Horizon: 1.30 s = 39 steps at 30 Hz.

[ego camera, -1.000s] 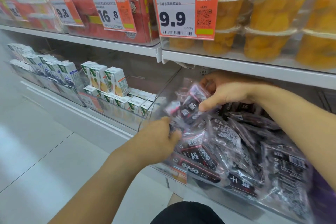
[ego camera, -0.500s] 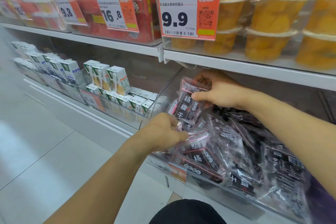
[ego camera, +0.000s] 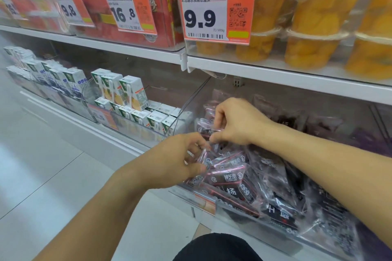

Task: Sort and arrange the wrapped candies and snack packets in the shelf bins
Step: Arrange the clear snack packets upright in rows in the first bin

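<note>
White shop shelving fills the head view, with pale floor tiles in the lower left and a clear plastic bin on the lower shelf at centre right, angled forward so its contents face the aisle. Dark snack packets with pink seams lie heaped in this bin, crowding toward its front lip, which probably explains why both hands work at the left end of the pile. At the middle of the frame the left hand curls its fingers around the edge of a packet near the bin's front corner, seemingly steadying or lifting it. Just above and to the right, the right hand pinches the crinkled top of another packet between thumb and fingers, likely to draw it upright against the side wall. Left of the bin, small drink cartons stand in tidy rows in a neighbouring tray. On the upper shelf, an orange price tag reading 9.9 hangs in front of stacked fruit cups. Judging by the jumble, sorting here is only partly done.
</note>
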### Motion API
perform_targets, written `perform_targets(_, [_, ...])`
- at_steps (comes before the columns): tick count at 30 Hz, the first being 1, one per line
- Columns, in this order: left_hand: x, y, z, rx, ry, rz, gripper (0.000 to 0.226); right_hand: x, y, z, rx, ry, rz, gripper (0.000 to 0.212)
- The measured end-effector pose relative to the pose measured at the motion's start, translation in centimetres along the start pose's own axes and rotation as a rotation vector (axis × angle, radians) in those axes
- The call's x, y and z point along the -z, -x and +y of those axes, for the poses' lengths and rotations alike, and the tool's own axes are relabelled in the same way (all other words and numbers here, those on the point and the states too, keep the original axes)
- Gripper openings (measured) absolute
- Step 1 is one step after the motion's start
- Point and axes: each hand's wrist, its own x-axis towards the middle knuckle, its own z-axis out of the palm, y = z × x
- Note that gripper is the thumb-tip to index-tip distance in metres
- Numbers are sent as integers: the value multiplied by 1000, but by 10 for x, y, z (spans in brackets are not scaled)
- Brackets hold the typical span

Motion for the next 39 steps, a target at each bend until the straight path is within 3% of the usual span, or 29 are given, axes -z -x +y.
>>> perform_targets(5, [-3, 1, -5, -28, 12, 26, 32, -1, -2, 1, -49, 31, -117, 41])
perform_targets(14, [-10, -1, -7, -49, -27, 80, 32, 15, -5, 11, 15, -4, -169, 26])
perform_targets(21, [-18, -3, -5, -23, -88, 38, 32, 24, -4, 14, 27, -4, -206, 34])
perform_targets(26, [-16, -1, -3, -5, -56, -28, 32, 40, 9, 8, 58, 82, -455, 36])
perform_targets(28, [-15, -1, -3, -12, -63, -29, 32, 51, 17, 2, 62, 79, -519, 50])
perform_targets(30, [-13, -2, -1, -29, -62, -19, 34, 58, 25, -6, 73, 95, -606, 78])
perform_targets(33, [-13, -5, 2, -69, -24, 2, 34, 44, 45, -14, 137, 318, -648, 115])
perform_targets(39, [-18, -5, 13, -191, 43, 77, 30, 48, 83, -3, 174, 406, -475, 80])
